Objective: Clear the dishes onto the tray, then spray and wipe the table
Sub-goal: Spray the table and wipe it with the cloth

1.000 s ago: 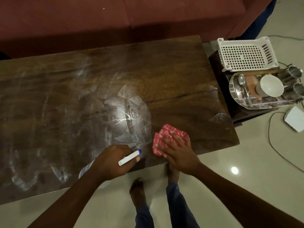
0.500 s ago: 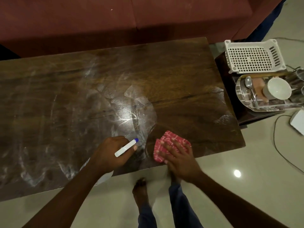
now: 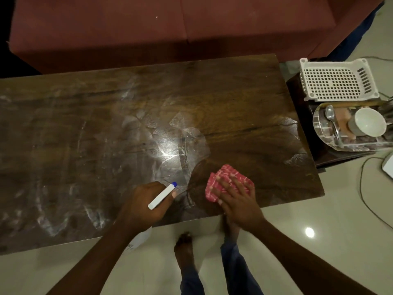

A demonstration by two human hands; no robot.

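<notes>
A long dark wooden table (image 3: 244, 107) fills the view, streaked with wet smears across its left and middle. My right hand (image 3: 238, 199) presses flat, fingers spread, on a folded red-and-white cloth (image 3: 223, 177) near the table's front edge. My left hand (image 3: 146, 205) grips a white spray bottle (image 3: 162, 195) with a blue nozzle tip, held just left of the cloth above the front edge; the bottle's body is mostly hidden under the hand. A shiny tray (image 3: 323, 133) on a side stand at the right holds a white cup (image 3: 368, 124), a spoon (image 3: 330, 118) and steel tumblers.
A white perforated plastic basket (image 3: 338, 81) sits behind the tray on the dark side stand (image 3: 302, 107). A red sofa (image 3: 170, 28) runs along the table's far side. A cable (image 3: 365, 201) trails on the tiled floor at the right. My feet (image 3: 185, 248) stand below the table's front edge.
My right hand and the cloth have slid a little away from the front edge, leaving a dry dark arc on the wet surface. The left hand with the bottle has barely moved.
</notes>
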